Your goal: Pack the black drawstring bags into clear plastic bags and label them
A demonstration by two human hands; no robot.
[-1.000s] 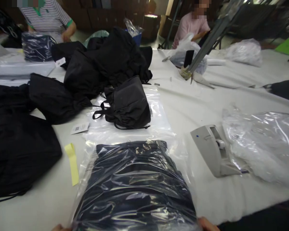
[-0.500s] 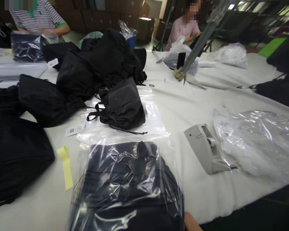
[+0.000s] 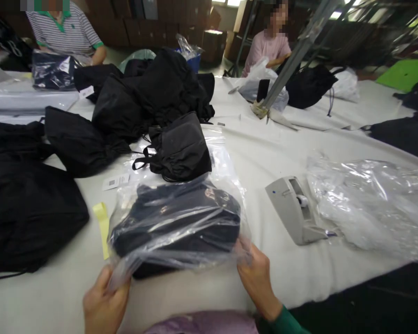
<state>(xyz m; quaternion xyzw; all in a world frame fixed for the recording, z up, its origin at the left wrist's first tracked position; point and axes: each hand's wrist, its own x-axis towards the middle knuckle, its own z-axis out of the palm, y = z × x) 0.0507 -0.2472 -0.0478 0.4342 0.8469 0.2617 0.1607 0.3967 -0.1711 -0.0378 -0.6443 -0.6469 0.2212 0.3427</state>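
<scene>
I pinch the near edge of a clear plastic bag [image 3: 174, 232] with both hands: the fingers of my left hand [image 3: 106, 299] are closed on its left corner, those of my right hand [image 3: 256, 273] on its right side. Dark folded cloth [image 3: 191, 208] fills it, in front of me by the near edge of the table [image 3: 264, 148]. Some cloth shows below the plastic's near edge; I can't tell whether it sticks out.

Just beyond, a small black drawstring bag [image 3: 183, 148] lies on flat clear plastic [image 3: 223, 153]. To my left are a yellow strip [image 3: 102, 229] and a white tag [image 3: 116, 182], with a large black bag [image 3: 28, 208] nearer the table's left edge. Toward the right edge sits a grey tape dispenser [image 3: 292, 213], touching a heap of crumpled plastic [image 3: 376, 208]. Black bags [image 3: 149, 88] pile up toward the far left corner.
</scene>
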